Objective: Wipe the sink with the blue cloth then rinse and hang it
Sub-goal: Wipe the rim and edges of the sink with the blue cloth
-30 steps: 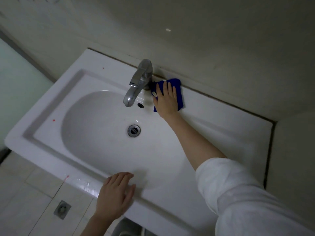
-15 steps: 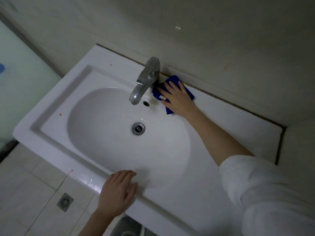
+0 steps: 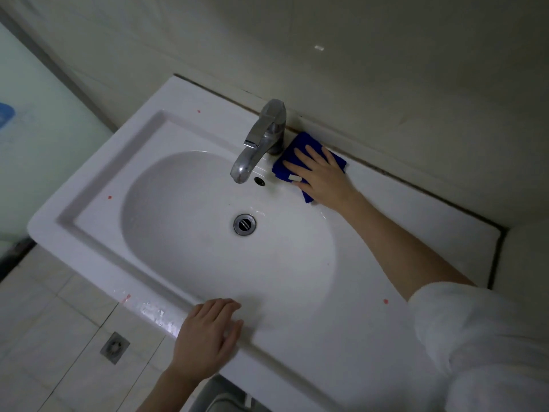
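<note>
The right hand point(image 3: 322, 179), fingers straight and spread, presses flat on a folded dark blue cloth point(image 3: 297, 141). Any writing on a small white tag point(image 3: 294, 177) at the cloth's near edge is too small to read. The cloth lies on the far ledge of the white ceramic sink point(image 3: 89, 185), just right of the chrome tap point(image 3: 261, 141). The left hand point(image 3: 206, 337) rests flat on the sink's near rim.
</note>
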